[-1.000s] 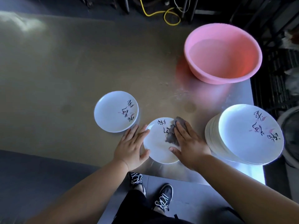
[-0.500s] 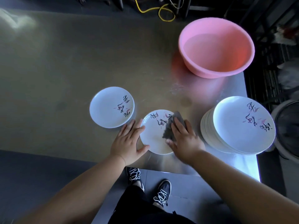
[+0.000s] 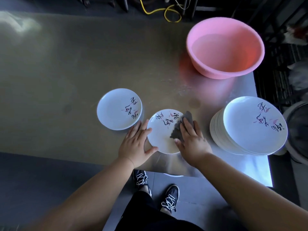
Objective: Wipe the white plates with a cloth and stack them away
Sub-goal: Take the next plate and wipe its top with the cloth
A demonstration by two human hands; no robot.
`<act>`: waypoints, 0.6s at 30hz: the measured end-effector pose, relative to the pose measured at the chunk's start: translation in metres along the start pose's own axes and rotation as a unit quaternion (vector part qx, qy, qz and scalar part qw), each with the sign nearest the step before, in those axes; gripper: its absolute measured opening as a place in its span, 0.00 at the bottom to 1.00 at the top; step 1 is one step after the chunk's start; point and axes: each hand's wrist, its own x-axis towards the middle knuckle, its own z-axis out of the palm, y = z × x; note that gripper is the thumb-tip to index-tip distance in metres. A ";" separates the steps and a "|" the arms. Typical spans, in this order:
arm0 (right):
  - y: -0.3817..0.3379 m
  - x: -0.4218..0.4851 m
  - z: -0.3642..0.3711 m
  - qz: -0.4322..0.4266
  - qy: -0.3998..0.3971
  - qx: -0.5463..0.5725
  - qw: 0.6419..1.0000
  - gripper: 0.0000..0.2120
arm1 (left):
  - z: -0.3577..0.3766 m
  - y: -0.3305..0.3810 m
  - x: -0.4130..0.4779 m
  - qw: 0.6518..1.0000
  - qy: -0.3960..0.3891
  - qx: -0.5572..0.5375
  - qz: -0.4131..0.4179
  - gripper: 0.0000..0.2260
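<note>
Presently, the right hand [image 3: 191, 140], fingers flat and uncurled, presses the grey cloth [image 3: 177, 132] onto the right half of the middle plate [image 3: 160, 130]; the left hand [image 3: 135, 145], likewise flat, braces that plate's left rim. Its bare face lies left of the cloth, toward the left hand. A single plate [image 3: 116, 110] sits just left of the middle plate, a tall stack [image 3: 250, 127] apart to its right.

Metal table [image 3: 66, 67] — pink basin [image 3: 216, 71] far right, left plate [image 3: 115, 110], middle plate [image 3: 160, 137], plate stack [image 3: 250, 129] right

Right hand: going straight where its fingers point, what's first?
The right hand first crosses the far rim of the plate, then bare table; the pink basin looks right of that line.
</note>
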 end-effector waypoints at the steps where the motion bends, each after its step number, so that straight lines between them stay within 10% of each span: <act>1: -0.005 -0.012 0.007 0.003 0.001 0.002 1.000 0.40 | 0.000 0.000 -0.001 1.000 0.001 -0.005 -0.001 0.34; 18: -0.031 -0.067 0.024 0.002 -0.057 0.075 0.996 0.43 | 0.014 0.029 -0.011 0.983 0.133 -0.102 0.069 0.07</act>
